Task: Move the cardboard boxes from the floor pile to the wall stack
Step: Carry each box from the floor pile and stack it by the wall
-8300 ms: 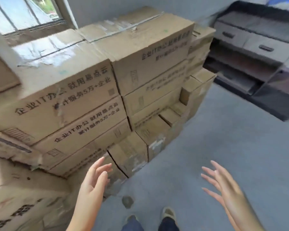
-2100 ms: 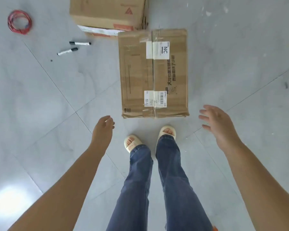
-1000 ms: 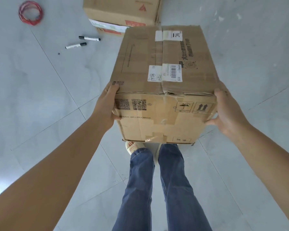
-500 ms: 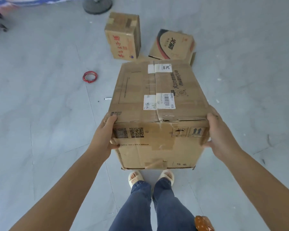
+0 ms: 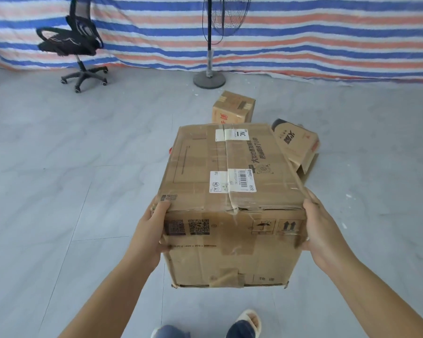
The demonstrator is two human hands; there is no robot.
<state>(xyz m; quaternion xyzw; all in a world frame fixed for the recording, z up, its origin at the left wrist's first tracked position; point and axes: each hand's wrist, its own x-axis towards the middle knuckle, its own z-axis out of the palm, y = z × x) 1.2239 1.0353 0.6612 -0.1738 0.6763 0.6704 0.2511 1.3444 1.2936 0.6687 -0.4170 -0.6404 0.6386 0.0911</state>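
Cardboard box (image 5: pixel 232 198) is held aloft, left hand (image 5: pixel 152 230) and right hand (image 5: pixel 321 230) curled round its near corners; two boxes (image 5: pixel 233 108) beyond it are left unmoved.

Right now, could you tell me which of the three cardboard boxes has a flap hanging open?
The printed box with the black-and-red graphic, on the floor at right. The small box near the fan base and the carried box are taped shut.

arms (image 5: pixel 112 289): bare, no sleeves | legs: blue jeans (image 5: pixel 239 331) | foot: pale open-toe slipper (image 5: pixel 250 319)
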